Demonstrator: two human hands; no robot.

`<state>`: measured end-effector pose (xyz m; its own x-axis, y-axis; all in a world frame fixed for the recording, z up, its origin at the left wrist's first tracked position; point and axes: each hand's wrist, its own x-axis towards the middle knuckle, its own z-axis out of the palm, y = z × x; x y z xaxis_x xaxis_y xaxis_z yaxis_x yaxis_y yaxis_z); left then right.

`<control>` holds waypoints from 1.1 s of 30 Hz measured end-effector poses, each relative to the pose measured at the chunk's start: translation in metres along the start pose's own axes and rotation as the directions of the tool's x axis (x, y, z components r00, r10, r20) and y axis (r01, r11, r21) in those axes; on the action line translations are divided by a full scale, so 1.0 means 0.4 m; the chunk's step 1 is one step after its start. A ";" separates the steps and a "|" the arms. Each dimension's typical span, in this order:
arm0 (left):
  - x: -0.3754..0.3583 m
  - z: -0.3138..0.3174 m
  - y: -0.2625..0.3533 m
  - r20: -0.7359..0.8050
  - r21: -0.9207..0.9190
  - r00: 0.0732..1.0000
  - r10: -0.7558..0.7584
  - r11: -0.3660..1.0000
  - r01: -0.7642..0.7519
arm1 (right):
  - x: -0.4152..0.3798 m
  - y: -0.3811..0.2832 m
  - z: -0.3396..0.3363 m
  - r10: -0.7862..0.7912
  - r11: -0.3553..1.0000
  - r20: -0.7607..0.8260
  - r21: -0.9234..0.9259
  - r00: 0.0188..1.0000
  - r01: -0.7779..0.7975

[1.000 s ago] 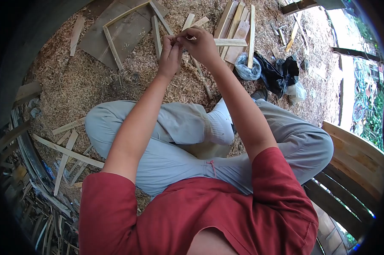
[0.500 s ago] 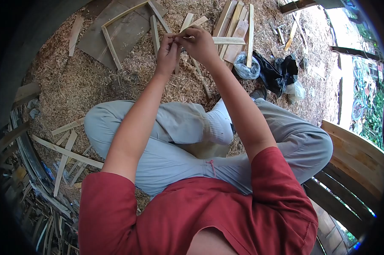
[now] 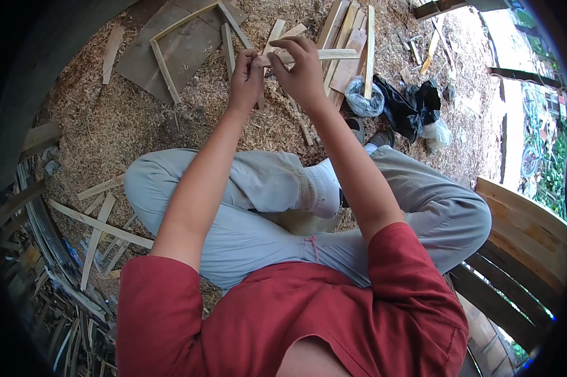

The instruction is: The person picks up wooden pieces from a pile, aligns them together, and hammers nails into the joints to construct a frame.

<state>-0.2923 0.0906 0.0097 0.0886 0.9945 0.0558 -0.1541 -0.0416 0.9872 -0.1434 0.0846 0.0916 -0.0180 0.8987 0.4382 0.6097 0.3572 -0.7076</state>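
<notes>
Matt wooden strip [image 3: 340,54], rough wood shavings [image 3: 117,125], glossy black bag [image 3: 396,113] of plastic, cloth shirt [image 3: 283,295]

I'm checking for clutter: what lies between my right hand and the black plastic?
In the head view, the near ends of some wooden boards, then a bluish see-through plastic bag, lie between your right hand and the black plastic.
</notes>
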 end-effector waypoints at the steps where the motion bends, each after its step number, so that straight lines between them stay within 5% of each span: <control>1: 0.001 0.000 0.004 -0.013 0.071 0.999 0.045 0.996 -0.044 | -0.014 0.000 -0.012 -0.017 0.995 -0.104 -0.102 0.994 0.006; 3: 0.001 0.002 0.009 -0.023 0.142 0.995 0.093 0.986 -0.089 | -0.047 0.003 -0.023 -0.040 0.979 -0.286 -0.205 0.957 -0.020; 6: -0.005 0.006 0.017 0.009 0.163 0.997 0.081 0.983 -0.081 | -0.132 0.053 -0.021 0.154 0.962 -0.331 -0.166 0.931 -0.218; 8: -0.005 0.004 0.033 -0.008 0.172 1.000 -0.016 0.985 0.017 | -0.177 0.093 -0.007 0.119 0.964 -0.365 -0.180 0.923 -0.196; 12: 0.005 -0.011 0.017 -0.036 0.188 0.998 0.055 0.981 -0.048 | -0.249 0.149 0.027 0.393 0.913 -0.128 -0.065 0.911 -0.403; 15: 0.002 -0.004 0.031 -0.042 0.201 0.998 0.053 0.979 -0.043 | -0.344 0.236 0.087 0.479 0.827 0.167 -0.416 0.862 -0.379; 19: 0.012 -0.003 0.014 -0.054 0.183 0.995 0.081 0.981 -0.070 | -0.380 0.287 0.133 0.584 0.742 0.216 -0.532 0.782 -0.407; 25: 0.013 -0.002 0.017 -0.040 0.215 0.998 0.038 0.976 -0.028 | -0.390 0.273 0.134 0.524 0.713 0.227 -0.645 0.821 -0.277; 26: 0.014 0.000 0.016 -0.042 0.219 0.997 0.072 0.974 -0.061 | -0.376 0.268 0.131 0.518 0.714 0.223 -0.645 0.826 -0.274; 28: 0.013 -0.001 0.016 -0.041 0.224 0.993 0.113 0.969 -0.101 | -0.346 0.260 0.128 0.743 0.645 0.260 -0.526 0.617 -0.555; 32: 0.009 -0.007 0.020 -0.064 0.249 0.997 0.033 0.968 -0.016 | -0.371 0.316 0.141 0.772 0.634 0.265 -0.376 0.578 -0.676; 33: 0.011 -0.008 0.021 -0.079 0.251 0.997 -0.008 0.968 0.028 | -0.369 0.296 0.128 0.854 0.505 0.231 -0.150 0.467 -0.850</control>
<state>-0.2963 0.0951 0.0177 0.0115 0.9993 0.0360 0.0998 -0.0370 0.9943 -0.1091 0.0074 -0.0853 0.3290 0.7831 -0.5277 0.4419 -0.6215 -0.6468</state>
